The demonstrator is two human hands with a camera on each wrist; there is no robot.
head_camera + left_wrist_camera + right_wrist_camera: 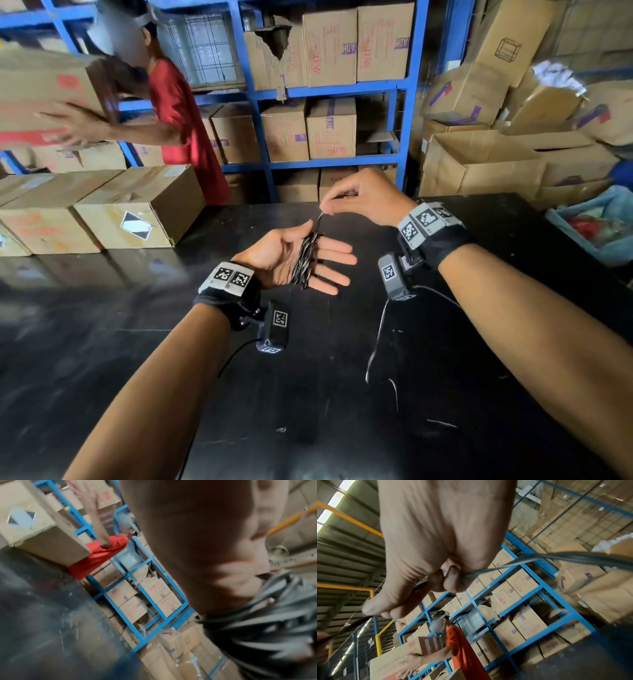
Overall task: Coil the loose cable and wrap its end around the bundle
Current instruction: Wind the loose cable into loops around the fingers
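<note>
The left hand (294, 255) is hovering palm-up just above the black tabletop (325, 394), its fingers (334, 257) lying straight and spread, with the coiled cable (306, 260) wound around them as a dark bundle across the palm. The right hand (363, 198) is hanging a little above and beyond it, its thumb and forefinger pinching the cable end (321, 216), which is rising taut from the top of the bundle. Behind the tabletop, a person in a red shirt (178, 113) is handling a cardboard box (41, 89) in front of blue shelving (329, 90) stacked with cartons.
</note>
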